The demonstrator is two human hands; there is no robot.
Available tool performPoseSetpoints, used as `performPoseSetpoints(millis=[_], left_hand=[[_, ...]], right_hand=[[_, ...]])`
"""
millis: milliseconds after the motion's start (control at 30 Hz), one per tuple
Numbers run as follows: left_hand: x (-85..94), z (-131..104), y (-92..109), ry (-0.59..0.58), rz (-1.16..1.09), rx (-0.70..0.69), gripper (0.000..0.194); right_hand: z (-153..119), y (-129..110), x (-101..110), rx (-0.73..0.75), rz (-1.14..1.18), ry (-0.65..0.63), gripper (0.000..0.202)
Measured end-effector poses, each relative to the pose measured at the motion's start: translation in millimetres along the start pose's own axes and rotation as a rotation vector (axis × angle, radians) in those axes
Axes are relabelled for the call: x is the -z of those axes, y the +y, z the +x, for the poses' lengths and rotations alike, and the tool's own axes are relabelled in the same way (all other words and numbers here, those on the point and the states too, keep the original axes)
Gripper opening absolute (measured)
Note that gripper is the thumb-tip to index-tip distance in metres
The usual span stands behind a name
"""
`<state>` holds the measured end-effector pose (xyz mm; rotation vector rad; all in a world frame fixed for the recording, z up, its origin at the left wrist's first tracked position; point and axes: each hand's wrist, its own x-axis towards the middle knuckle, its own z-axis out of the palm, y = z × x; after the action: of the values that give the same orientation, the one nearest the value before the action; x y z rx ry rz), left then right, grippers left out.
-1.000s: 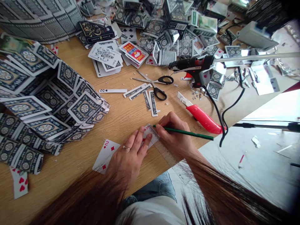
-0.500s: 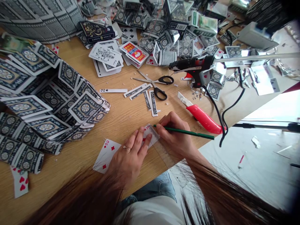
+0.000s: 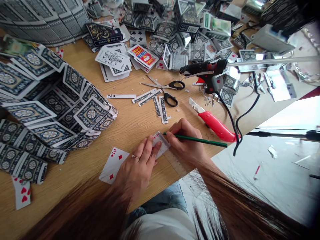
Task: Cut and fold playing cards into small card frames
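Note:
My left hand [image 3: 137, 163] lies flat on the table, fingers stretched out over a playing card with red diamonds [image 3: 163, 146]. Under its wrist side, a two of diamonds [image 3: 112, 166] sticks out to the left. A clear ruler [image 3: 176, 163] lies across the right end of the covered card, slanting toward the table's front edge. My right hand [image 3: 186, 143] pinches a dark green pencil [image 3: 200, 139], its tip beside the ruler's far end. The pencil slopes back to the right over the hand.
Beyond the hands are cut card strips [image 3: 160, 105], black-handled scissors [image 3: 166, 88], a red box cutter [image 3: 217, 126] and a black glue gun [image 3: 206, 73] with a trailing cord. A structure of folded cards [image 3: 90, 113] stands at left. Heaped cards and boxes [image 3: 187, 16] fill the back.
Both hands stay nearly in place. The left fingers have shifted slightly on the card, baring a little more of its corner. The pencil is almost unmoved.

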<state>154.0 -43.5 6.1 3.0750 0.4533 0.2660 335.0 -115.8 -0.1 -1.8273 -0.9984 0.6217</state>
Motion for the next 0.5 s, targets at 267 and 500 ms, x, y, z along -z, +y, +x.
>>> performPoseSetpoints(millis=[267,500], left_hand=[[0.0,-1.0,1.9,0.009,-0.007,0.018,0.039],[1.3,1.1,-0.2,0.012,0.005,-0.003,0.037]], right_hand=[[-1.2,2.5,0.5,0.009,0.001,-0.022,0.019],[-1.2,0.8,0.4,-0.013,-0.003,-0.024,0.019]])
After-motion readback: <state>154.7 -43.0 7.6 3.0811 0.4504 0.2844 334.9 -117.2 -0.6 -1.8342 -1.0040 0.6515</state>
